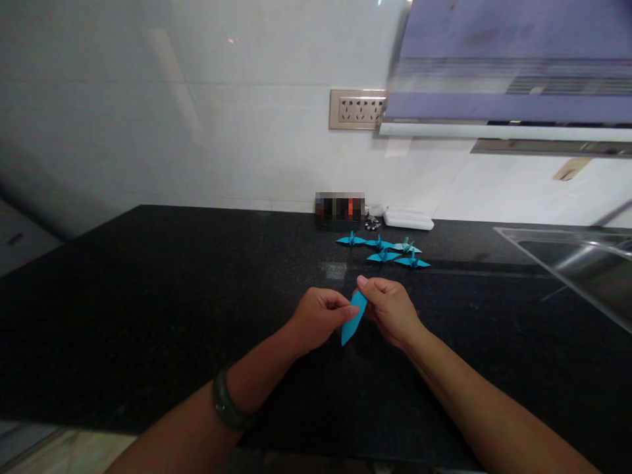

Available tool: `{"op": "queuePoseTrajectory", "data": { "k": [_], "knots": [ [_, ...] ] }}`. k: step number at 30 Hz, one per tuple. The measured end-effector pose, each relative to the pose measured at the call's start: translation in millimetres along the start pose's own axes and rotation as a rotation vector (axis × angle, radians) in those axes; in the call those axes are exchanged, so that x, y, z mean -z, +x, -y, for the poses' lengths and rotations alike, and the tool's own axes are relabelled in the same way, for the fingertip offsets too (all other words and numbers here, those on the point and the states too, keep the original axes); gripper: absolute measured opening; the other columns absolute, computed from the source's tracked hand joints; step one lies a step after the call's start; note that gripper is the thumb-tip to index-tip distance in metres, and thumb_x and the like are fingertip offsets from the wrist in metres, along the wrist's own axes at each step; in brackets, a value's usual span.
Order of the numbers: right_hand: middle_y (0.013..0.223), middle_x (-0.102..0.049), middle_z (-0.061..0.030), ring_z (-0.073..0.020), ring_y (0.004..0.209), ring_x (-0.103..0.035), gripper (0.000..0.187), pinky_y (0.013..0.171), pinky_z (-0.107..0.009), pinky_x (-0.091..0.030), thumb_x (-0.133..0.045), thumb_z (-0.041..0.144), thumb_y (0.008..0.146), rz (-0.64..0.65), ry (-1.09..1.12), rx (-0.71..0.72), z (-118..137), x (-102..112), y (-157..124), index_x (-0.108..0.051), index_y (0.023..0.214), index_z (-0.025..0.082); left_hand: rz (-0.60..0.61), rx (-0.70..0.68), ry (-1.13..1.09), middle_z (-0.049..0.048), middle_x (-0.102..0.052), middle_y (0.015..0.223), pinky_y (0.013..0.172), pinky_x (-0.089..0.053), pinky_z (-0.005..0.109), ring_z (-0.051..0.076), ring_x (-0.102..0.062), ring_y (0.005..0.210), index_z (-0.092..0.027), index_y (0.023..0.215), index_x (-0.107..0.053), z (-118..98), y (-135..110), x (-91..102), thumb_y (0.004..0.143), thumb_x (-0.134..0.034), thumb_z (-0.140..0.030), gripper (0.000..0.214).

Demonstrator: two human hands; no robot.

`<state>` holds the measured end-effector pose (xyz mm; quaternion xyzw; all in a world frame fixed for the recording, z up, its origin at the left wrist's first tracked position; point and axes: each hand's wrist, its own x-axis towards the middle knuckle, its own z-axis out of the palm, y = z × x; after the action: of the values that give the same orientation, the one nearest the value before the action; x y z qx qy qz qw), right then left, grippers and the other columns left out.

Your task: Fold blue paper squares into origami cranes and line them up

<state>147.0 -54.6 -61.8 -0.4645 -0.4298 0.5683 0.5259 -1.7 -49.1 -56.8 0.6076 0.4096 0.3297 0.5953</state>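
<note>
A folded piece of blue origami paper (351, 325) is held between both hands over the dark counter, its pointed end tilted down toward me. My left hand (320, 317) pinches its left side with thumb and fingers. On the upper right, my right hand (390, 306) grips the paper's top edge, thumb up; the fingers behind it are partly hidden. Just beyond the hands sit several folded paper cranes (382, 255) in two rows, mostly blue, with one paler crane (407, 246) at the right of the back row.
The black stone counter (148, 296) runs to a tiled wall. At the back stand a blurred-out box (340, 207), a beaded item (372, 222) and a white case (409, 219). A metal sink (587, 257) lies to the right; a purple range hood (513, 59) hangs above.
</note>
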Motion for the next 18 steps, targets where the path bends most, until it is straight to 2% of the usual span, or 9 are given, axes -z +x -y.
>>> {"op": "queuePoseTrajectory", "data": {
  "k": [3,7,10,14,18],
  "knots": [
    [0.043,-0.039,0.0065,-0.0048,0.037,-0.028,0.033,0.037,-0.021,-0.017,-0.058,0.047,0.073,0.054,0.013,-0.017,-1.3,0.8,0.8,-0.056,0.063,0.016,-0.010,-0.002,-0.022,0.0007,-0.056,0.056,0.049,-0.036,0.021,0.008,-0.047,0.049,-0.011,0.064,-0.061,0.0,0.7,0.3,0.066,-0.064,-0.032,0.022],
    [0.044,-0.036,0.0076,-0.0042,0.039,-0.027,0.035,0.039,-0.020,-0.018,-0.064,0.043,0.070,0.027,0.000,0.052,-2.7,2.1,1.5,-0.046,0.055,0.016,-0.024,-0.004,0.001,0.0003,-0.055,0.054,0.048,-0.035,0.021,0.008,-0.046,0.048,-0.011,0.063,-0.060,-0.5,1.3,0.4,0.066,-0.064,-0.033,0.022],
    [0.043,-0.035,0.0076,-0.0043,0.038,-0.027,0.037,0.039,-0.021,-0.018,-0.059,0.046,0.073,0.051,-0.006,0.028,-2.1,2.1,1.0,-0.046,0.055,0.016,-0.015,-0.004,-0.004,0.0009,-0.056,0.056,0.049,-0.037,0.022,0.009,-0.047,0.049,-0.011,0.064,-0.060,-0.3,1.4,0.7,0.066,-0.064,-0.034,0.023],
    [0.050,-0.046,0.0055,-0.0047,0.041,-0.034,0.027,0.040,-0.020,-0.022,-0.066,0.040,0.068,0.150,-0.035,-0.012,0.5,0.0,-1.2,-0.055,0.066,0.016,-0.027,-0.027,0.031,-0.0001,-0.055,0.056,0.047,-0.035,0.021,0.008,-0.046,0.049,-0.011,0.064,-0.060,2.7,2.9,1.4,0.066,-0.064,-0.035,0.024],
    [0.052,-0.052,0.0040,-0.0062,0.046,-0.042,0.026,0.045,-0.020,-0.031,-0.073,0.032,0.060,0.121,-0.076,0.035,1.1,-2.4,-3.4,-0.053,0.058,0.015,-0.014,-0.066,0.085,-0.0004,-0.055,0.056,0.047,-0.035,0.021,0.008,-0.045,0.049,-0.011,0.065,-0.062,6.0,4.2,1.4,0.067,-0.063,-0.035,0.024]
  ]
}}
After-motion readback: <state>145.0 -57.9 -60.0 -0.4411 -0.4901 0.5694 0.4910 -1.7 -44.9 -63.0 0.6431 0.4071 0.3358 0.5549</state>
